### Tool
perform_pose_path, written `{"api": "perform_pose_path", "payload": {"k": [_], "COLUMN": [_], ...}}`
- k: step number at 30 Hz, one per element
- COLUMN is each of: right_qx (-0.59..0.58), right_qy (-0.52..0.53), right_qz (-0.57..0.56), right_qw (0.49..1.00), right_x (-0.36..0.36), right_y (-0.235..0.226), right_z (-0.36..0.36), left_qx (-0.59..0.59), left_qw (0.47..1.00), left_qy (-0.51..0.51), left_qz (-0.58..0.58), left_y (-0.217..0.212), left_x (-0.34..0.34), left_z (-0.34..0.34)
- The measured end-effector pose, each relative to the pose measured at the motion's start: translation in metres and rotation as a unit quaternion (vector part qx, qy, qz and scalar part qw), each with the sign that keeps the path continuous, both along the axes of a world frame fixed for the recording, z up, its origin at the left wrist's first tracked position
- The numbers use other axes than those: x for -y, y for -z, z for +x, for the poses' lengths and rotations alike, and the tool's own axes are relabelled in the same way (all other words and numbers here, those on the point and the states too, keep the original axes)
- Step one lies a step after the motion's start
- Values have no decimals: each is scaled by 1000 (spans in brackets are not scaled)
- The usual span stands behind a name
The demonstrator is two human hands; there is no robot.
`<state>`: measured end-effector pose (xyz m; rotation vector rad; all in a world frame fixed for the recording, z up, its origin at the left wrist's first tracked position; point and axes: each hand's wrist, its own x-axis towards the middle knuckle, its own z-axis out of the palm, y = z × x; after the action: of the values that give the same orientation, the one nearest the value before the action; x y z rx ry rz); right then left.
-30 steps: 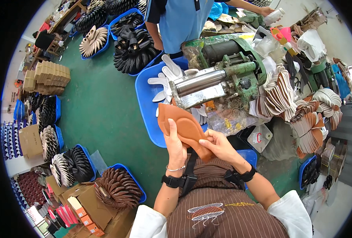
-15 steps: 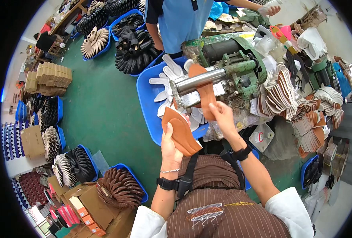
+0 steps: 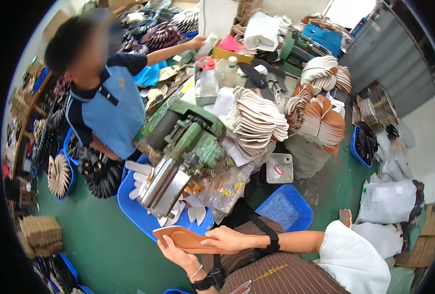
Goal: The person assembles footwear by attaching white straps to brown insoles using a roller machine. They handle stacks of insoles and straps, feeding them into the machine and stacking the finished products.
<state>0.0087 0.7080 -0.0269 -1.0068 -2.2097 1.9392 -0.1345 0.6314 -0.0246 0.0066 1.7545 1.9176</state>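
A tan shoe insole [image 3: 181, 237] lies flat between my hands, low in the view. My left hand [image 3: 174, 255] cups it from underneath. My right hand [image 3: 225, 240] rests on its top and right end, fingers pointing left. Just above it stands a green roller machine [image 3: 181, 157] with metal rollers. White insoles [image 3: 190, 213] lie in the blue tray [image 3: 132, 215] under the rollers.
A person in a blue apron [image 3: 109, 112] stands beyond the machine, reaching toward the cluttered bench. Stacks of cream insoles [image 3: 256, 120] and tan insoles [image 3: 325, 117] sit to the right. An empty blue basket [image 3: 286, 208] stands near my right forearm. Fanned sole piles [image 3: 58, 174] line the green floor.
My head has turned, shifting the whole scene. My right hand came back from the rollers to the insole; both hands now hold it flat and low instead of upright.
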Motion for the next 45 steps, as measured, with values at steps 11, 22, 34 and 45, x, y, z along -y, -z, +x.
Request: {"api": "perform_pose_path", "payload": {"k": [11,22,34,45], "right_qx": [230,34,-220,-210], "right_qy": [168,171,357,293], "right_qz": [473,475,5,33], "right_qw": [834,862,908,932], "right_x": [-200,-374,-420,-418], "right_y": [7,77,-27,-19], "right_z": [180,227,311,290], "left_qx": [115,-31,-337,-8], "left_qw": [989,966,867,847], "left_qy": [96,252,197,532], "left_qz": [14,-40,-309,16], "left_y": [12,-6,98,10], "left_x": [-41,-272,-454,-419], "left_z": [16,162,158,248]}}
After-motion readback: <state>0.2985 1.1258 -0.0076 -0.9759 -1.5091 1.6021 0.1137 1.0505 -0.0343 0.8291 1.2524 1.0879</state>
